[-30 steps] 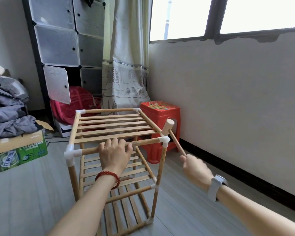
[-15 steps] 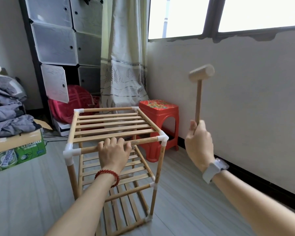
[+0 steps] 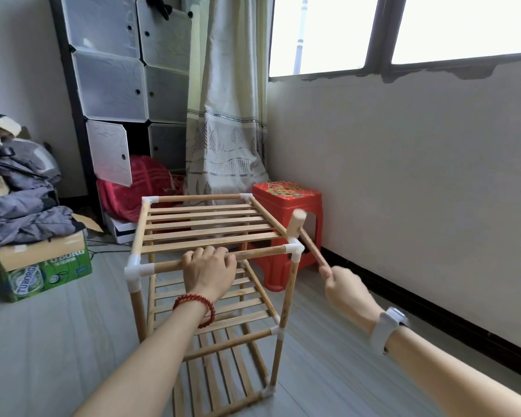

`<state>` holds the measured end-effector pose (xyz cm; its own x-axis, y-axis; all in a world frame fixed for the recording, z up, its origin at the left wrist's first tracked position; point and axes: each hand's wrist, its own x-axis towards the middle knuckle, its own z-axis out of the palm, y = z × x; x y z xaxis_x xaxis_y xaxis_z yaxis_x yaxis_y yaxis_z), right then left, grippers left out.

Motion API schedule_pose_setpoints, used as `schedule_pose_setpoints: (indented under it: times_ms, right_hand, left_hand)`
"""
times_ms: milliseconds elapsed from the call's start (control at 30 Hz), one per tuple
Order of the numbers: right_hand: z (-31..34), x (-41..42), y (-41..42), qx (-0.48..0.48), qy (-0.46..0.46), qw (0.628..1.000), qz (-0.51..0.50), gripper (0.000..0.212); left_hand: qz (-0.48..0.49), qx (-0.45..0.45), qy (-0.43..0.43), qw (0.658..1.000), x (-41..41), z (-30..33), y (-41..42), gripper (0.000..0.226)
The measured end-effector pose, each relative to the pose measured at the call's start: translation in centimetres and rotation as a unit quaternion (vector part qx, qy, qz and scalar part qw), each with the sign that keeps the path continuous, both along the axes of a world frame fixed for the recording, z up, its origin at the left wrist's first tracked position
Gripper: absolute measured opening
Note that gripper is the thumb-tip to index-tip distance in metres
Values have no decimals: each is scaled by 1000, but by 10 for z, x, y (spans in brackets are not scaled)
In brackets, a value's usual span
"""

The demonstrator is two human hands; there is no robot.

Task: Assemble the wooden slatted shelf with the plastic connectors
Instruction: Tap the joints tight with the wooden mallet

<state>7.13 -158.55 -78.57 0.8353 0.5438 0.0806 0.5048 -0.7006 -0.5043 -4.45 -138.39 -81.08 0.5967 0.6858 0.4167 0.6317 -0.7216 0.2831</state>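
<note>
We steady the shelf (image 3: 211,266), left hand (image 3: 209,270) curled round its near top rail. Right hand (image 3: 348,291) grips the mallet (image 3: 297,224), raised half a second ago, now down at the shelf's near-right top connector (image 3: 294,251). Judgement: seating blow; that joint is probably nearly home, other corners unchecked.

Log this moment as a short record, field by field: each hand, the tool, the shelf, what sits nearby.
left hand: grips the top front rail of the wooden shelf
right hand: holds the handle of the wooden mallet
mallet head: at the white corner connector, near right top corner; contact unclear, blurred
shelf: upright on the floor, three slatted tiers
nearby: red plastic stool behind the shelf; green box to the left
</note>
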Motion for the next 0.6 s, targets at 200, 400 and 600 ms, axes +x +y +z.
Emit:
schedule_pose_setpoints:
  times_ms: [200,400,600]
  right_hand:
    - [1,-19,13,146,13,981,126,34]
    - [-7,-37,69,169,-15,972,160,30]
    - [-15,-62,141,135,-127,955,231,21]
  left_hand:
    - [-92,-175,-303,932,-18,29,-10,30]
    - [73,-18,-373,925,-79,-4,-2,47]
    - [33,-353,-293,888,-113,-56,31,40]
